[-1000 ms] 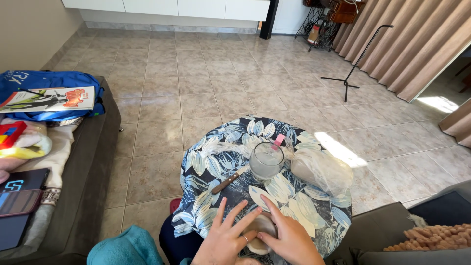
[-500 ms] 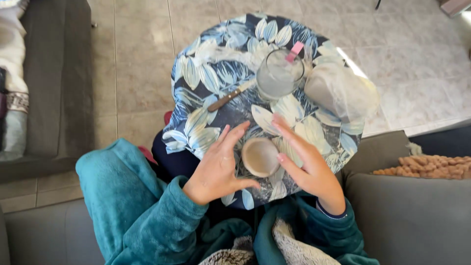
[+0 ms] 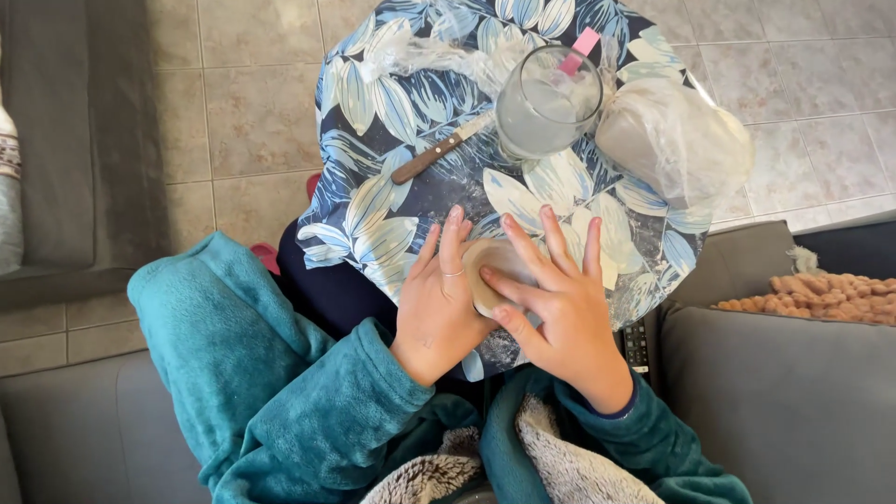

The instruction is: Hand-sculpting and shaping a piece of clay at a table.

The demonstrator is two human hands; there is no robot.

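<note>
- Round tan clay piece point(image 3: 493, 264): lies at the near edge of the counter point(image 3: 373, 201), largely covered by both hands, its form hard to make out.
- Left hand point(image 3: 439, 303): fingers extended, cupping the piece's left side.
- Right hand point(image 3: 560, 299): fingers spread flat across its top.
- Glass point(image 3: 548, 101) of cloudy water stands beyond; a wooden-handled knife point(image 3: 439, 152) lies left of it.
- A plastic-wrapped lump point(image 3: 672, 135) sits right, contents indistinct.
</note>
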